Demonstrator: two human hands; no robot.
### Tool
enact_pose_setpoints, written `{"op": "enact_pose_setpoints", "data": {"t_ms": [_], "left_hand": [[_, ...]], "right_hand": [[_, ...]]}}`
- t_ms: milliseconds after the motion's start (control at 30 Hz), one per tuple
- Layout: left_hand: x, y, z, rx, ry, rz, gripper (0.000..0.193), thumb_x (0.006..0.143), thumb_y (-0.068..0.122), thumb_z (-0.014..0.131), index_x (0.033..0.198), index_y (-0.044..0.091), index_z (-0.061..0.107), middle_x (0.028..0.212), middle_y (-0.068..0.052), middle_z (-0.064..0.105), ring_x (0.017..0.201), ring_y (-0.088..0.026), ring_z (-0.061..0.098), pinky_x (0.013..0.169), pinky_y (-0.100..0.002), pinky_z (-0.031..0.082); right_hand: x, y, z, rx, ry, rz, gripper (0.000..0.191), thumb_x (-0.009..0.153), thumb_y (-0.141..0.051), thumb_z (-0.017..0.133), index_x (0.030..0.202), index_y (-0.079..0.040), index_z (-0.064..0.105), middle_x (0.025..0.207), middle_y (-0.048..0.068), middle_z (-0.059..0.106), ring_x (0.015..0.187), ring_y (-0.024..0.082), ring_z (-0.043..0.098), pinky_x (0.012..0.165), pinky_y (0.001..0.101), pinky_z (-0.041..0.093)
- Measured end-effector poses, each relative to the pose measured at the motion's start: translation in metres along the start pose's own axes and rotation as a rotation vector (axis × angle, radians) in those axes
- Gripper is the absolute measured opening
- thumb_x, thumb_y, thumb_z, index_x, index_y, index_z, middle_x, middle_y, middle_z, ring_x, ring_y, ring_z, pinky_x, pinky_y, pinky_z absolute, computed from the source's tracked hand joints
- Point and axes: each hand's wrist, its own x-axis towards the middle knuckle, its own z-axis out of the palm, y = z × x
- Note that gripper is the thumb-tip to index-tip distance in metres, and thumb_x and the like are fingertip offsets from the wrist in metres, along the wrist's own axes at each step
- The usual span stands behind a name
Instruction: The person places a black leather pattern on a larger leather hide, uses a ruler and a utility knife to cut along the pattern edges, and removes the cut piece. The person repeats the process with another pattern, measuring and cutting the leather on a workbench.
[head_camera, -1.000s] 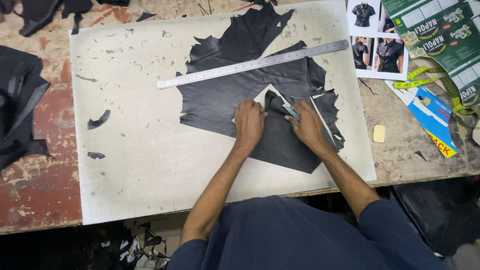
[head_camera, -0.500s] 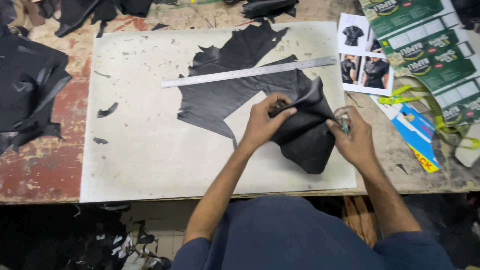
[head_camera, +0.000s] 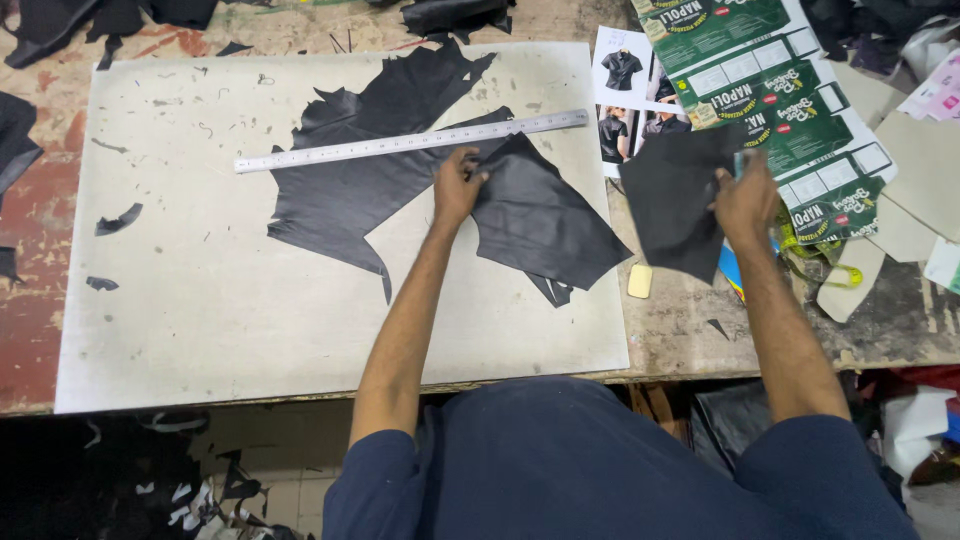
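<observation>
A large piece of black leather lies spread on a pale cutting board. A long steel ruler rests across it. My left hand presses on the leather where a folded-over part begins. My right hand is off the board to the right, holding up a cut black leather piece together with a small bladed tool that is mostly hidden in the fingers.
Green printed cardboard sheets and photos of shirts lie at the right. A small yellow block sits by the board's edge. Black scraps dot the board's left, and dark offcuts lie at the far edge.
My right hand has carried a cut leather piece away from the board to the right. The left hand stayed on the main leather, which now lies flatter.
</observation>
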Motion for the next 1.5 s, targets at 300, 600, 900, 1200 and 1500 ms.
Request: {"op": "enact_pose_setpoints", "data": {"t_ms": [300, 600, 900, 1200, 1500], "left_hand": [[0.009, 0.020, -0.010, 0.009, -0.071, 0.014, 0.031, 0.083, 0.004, 0.079, 0.113, -0.001, 0.072, 0.095, -0.014, 0.079, 0.087, -0.020, 0.074, 0.077, -0.030, 0.057], [-0.099, 0.121, -0.003, 0.009, -0.346, 0.389, 0.026, 0.090, 0.007, 0.075, 0.116, 0.014, 0.076, 0.110, -0.007, 0.079, 0.099, -0.023, 0.078, 0.086, -0.032, 0.060], [-0.037, -0.006, -0.116, 0.647, 0.318, 0.304, 0.036, 0.083, 0.003, 0.077, 0.118, 0.008, 0.071, 0.124, -0.016, 0.070, 0.118, -0.038, 0.065, 0.096, -0.045, 0.052], [0.037, -0.033, -0.170, 0.894, 0.173, 0.348, 0.060, 0.083, 0.017, 0.082, 0.138, 0.006, 0.061, 0.124, -0.013, 0.060, 0.119, -0.034, 0.056, 0.101, -0.049, 0.045], [0.014, -0.029, -0.182, 0.879, -0.033, 0.365, 0.036, 0.082, 0.015, 0.079, 0.114, 0.006, 0.067, 0.107, -0.012, 0.064, 0.104, -0.034, 0.059, 0.087, -0.048, 0.047]], "right_hand": [[-0.012, -0.001, 0.028, -0.381, -0.140, -0.273, 0.061, 0.083, -0.024, 0.090, 0.132, 0.000, 0.062, 0.133, 0.023, 0.063, 0.119, 0.043, 0.060, 0.096, 0.0547, 0.047], [-0.030, -0.109, 0.069, 0.680, -0.882, -0.404, 0.064, 0.081, -0.007, 0.075, 0.142, -0.002, 0.057, 0.121, 0.017, 0.070, 0.115, 0.026, 0.066, 0.103, 0.0375, 0.050], [0.072, -0.192, 0.034, 0.410, -0.107, -0.858, 0.040, 0.090, 0.018, 0.056, 0.120, 0.001, 0.075, 0.114, 0.018, 0.074, 0.106, 0.027, 0.073, 0.094, 0.0327, 0.056], [0.128, -0.162, 0.122, -0.199, -0.299, -0.954, 0.064, 0.091, 0.009, 0.057, 0.152, -0.009, 0.059, 0.154, 0.019, 0.059, 0.144, 0.037, 0.052, 0.125, 0.0492, 0.040], [0.051, -0.093, 0.142, -0.235, -0.328, -0.799, 0.059, 0.090, -0.010, 0.070, 0.146, -0.006, 0.054, 0.152, 0.020, 0.050, 0.143, 0.041, 0.046, 0.119, 0.0559, 0.036]]}}
